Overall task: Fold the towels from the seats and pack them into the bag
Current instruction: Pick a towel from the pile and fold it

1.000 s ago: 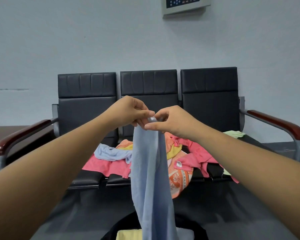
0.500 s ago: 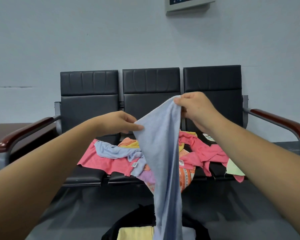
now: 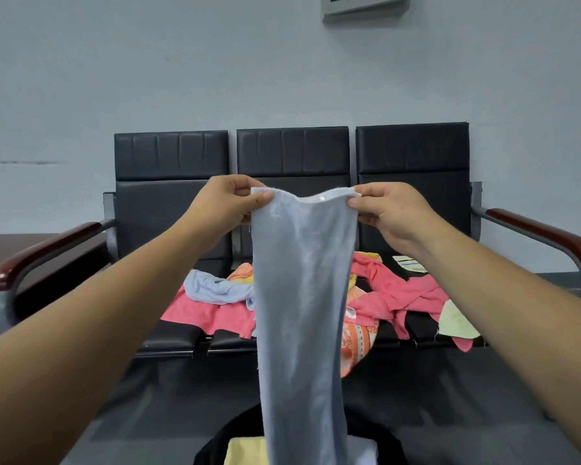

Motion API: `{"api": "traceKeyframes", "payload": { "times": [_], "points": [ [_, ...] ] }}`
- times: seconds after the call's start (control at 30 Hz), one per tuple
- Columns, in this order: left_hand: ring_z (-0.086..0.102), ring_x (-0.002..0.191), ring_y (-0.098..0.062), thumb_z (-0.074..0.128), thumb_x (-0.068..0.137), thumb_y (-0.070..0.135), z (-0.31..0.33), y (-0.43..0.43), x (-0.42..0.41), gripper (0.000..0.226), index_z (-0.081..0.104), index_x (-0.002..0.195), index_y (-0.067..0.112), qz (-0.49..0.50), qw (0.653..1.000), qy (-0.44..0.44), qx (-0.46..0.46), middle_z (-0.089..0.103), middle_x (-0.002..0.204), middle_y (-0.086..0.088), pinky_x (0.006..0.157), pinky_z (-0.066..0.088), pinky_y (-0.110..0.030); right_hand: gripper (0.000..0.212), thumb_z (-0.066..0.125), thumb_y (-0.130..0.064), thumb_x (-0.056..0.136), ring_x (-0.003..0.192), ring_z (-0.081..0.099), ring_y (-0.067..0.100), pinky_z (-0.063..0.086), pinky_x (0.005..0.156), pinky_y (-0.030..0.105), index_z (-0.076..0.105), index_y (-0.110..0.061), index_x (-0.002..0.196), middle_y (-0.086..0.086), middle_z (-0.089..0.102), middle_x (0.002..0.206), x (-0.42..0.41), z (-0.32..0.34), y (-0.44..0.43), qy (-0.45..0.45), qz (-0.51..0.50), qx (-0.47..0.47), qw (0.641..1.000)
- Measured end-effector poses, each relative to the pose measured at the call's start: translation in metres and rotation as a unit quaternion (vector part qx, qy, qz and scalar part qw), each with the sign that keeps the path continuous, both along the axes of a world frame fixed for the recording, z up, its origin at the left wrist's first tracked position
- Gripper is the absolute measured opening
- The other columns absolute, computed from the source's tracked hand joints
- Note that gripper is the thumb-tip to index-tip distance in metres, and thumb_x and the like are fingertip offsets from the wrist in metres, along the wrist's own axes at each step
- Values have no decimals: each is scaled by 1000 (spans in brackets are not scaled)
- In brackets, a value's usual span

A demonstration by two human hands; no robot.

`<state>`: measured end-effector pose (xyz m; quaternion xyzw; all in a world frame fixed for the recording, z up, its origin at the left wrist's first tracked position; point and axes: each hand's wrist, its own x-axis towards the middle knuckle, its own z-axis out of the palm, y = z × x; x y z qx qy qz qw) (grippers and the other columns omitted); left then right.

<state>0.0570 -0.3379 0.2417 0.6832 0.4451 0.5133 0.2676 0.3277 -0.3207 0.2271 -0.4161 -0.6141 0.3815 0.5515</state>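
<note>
A light blue towel (image 3: 302, 297) hangs lengthwise in front of me, its top edge stretched between both hands. My left hand (image 3: 227, 199) pinches the top left corner and my right hand (image 3: 388, 209) pinches the top right corner. Behind it, a heap of towels (image 3: 399, 293) in pink, orange, yellow and pale blue lies on the black three-seat bench (image 3: 292, 156). The black bag (image 3: 215, 448) sits open on the floor at the bottom edge, with a folded yellow towel (image 3: 245, 451) inside; the hanging towel hides part of it.
The bench has wooden armrests at the left (image 3: 44, 250) and right (image 3: 544, 233). A dark wooden surface (image 3: 0, 246) stands at the far left. A grey panel (image 3: 366, 5) hangs on the wall above. Grey floor lies between me and the bench.
My hands moved from together to apart, spreading the blue towel's top edge flat. The right hand dropped to the level of the left, and the left rose.
</note>
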Motion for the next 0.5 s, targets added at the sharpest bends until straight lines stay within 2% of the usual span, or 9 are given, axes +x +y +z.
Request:
{"api": "traceKeyframes", "payload": {
  "times": [0.1,0.17,0.23,0.33,0.37,0.43,0.47,0.5],
  "points": [
    [67,82,-19,74,91,22,-2,3,2,18,74,101,7,-13,999,-33,-17,73,101,-21,76,55,-32,13,57,-2,99,84,72,16,59,77,28,70,-4,103,9,73,95,-9,0,-9,64,99,-18,993],
    [65,79,-19,74,91,21,-2,6,2,17,74,98,6,-16,998,-47,-25,70,95,-23,74,54,-34,12,52,-6,103,80,69,18,59,75,37,64,-6,103,9,69,93,-15,-3,-12,58,146,-51,986],
    [63,74,-18,72,92,21,-7,10,0,14,74,96,7,-15,998,-58,-32,69,87,-13,67,52,-30,11,47,-9,106,79,66,21,56,76,42,58,-5,106,10,66,91,-21,-6,-14,42,168,-92,981],
    [59,72,-17,67,96,23,-24,18,-8,13,73,96,12,-10,993,-101,-53,68,82,-2,60,46,-26,17,42,-7,107,77,68,20,59,67,33,58,-2,103,12,67,90,-31,-8,-12,110,156,-119,974],
    [62,78,-19,66,97,25,-33,20,-11,16,72,103,11,-47,988,-127,-79,70,87,-2,64,49,-28,19,42,-6,107,79,69,21,59,67,32,59,-1,100,13,68,92,-34,-8,-10,145,153,-125,969],
    [69,104,-26,66,96,30,-59,24,-15,35,66,122,8,-145,967,-135,-160,73,113,-8,91,56,-41,21,43,-5,106,89,71,25,60,73,34,62,3,107,17,70,102,-40,-9,-5,199,150,-136,959],
    [68,113,-28,70,92,31,-75,24,-15,41,65,125,6,-159,963,-91,-198,72,121,-10,102,51,-48,24,43,-5,105,94,71,27,61,78,36,62,6,116,19,70,108,-42,-9,-2,216,151,-140,954],
    [67,115,-26,74,88,30,-93,24,-14,42,68,123,7,-152,963,-27,-222,72,122,-10,108,47,-52,27,43,-5,105,99,70,29,61,84,38,60,9,122,21,69,112,-44,-10,1,226,155,-145,951]
  ]
}}
